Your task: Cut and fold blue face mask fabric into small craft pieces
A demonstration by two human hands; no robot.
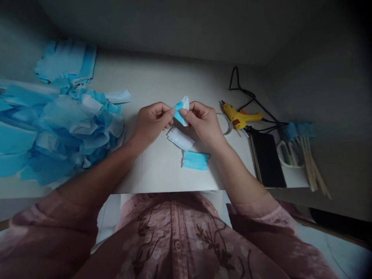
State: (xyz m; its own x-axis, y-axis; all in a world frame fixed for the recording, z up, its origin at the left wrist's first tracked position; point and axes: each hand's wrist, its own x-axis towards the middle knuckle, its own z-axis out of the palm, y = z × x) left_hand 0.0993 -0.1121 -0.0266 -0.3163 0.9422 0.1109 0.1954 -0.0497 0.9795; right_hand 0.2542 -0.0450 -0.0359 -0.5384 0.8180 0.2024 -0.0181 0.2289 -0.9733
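Between my two hands, just above the table, is a small folded piece of blue and white fabric [185, 102]. My left hand [154, 121] pinches its left edge between thumb and forefinger. From the other side, my right hand [205, 121] presses its thumb on the piece, fingers curled behind. Below my hands lies a white folded strip [180, 138]. A blue rectangular piece [195, 160] rests nearer the table's front edge. Beside my right hand is a round clear ring, perhaps a tape roll [224, 124], partly hidden by that hand.
A large heap of blue and white fabric pieces [72, 128] covers the left side, with a stack [68, 60] behind. To the right are a yellow glue gun [242, 116] with black cord, a black phone-like slab [267, 159], white-handled scissors [289, 154] and several blue-tipped wooden sticks [309, 164].
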